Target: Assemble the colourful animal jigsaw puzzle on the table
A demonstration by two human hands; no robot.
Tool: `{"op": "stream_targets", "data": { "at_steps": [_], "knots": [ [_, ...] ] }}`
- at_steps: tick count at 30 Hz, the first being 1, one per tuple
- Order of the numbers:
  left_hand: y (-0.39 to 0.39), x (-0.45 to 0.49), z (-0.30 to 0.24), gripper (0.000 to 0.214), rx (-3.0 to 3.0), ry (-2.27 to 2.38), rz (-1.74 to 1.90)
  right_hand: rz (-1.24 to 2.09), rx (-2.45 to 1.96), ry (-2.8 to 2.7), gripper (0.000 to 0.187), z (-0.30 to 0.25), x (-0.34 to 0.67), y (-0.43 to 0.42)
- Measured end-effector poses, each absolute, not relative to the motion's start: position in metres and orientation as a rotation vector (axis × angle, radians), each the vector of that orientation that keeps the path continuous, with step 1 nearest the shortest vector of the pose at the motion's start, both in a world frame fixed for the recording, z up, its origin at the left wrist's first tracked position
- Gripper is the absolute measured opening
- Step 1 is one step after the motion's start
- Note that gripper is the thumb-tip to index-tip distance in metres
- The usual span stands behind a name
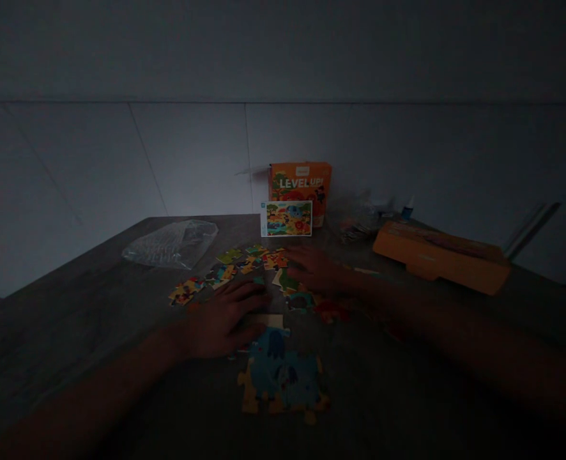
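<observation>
My left hand (225,319) lies on the table with its fingers stretched out over puzzle pieces, its thumb by a light-edged piece (274,321). Just below it is a joined section of blue elephant puzzle (285,380), close to me. Farther out, my right hand (317,271) is low over the loose pieces, fingers extended to the left, close to a green and white piece (285,279). Beneath that hand are a teal piece (299,302) and a red piece (331,311). The darkness blurs the fingertips, and what lies under both palms is hidden.
A picture card (287,219) leans against an orange "LEVEL UP!" box (299,176) at the back. Several more puzzle pieces (187,291) lie at left, near a clear plastic bag (172,244). An orange box part (441,255), another bag (354,220) and a small bottle (407,209) are at right.
</observation>
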State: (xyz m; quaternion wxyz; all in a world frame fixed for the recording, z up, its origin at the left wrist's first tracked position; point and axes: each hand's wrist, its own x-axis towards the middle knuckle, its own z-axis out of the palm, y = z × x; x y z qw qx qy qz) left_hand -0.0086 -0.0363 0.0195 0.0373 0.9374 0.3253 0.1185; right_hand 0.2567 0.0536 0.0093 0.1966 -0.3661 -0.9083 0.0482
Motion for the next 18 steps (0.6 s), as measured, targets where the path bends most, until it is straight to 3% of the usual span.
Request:
{"op": "stream_targets", "data": {
  "at_steps": [8,18],
  "knots": [
    [-0.038,-0.012,0.020,0.043,2.936,1.019,0.321,0.143,-0.934,-2.627,0.041,0.000,0.244,0.053],
    [-0.040,-0.012,0.028,0.041,2.915,1.004,0.300,-0.137,-1.220,-2.440,0.029,-0.005,0.240,0.049]
  ]
}}
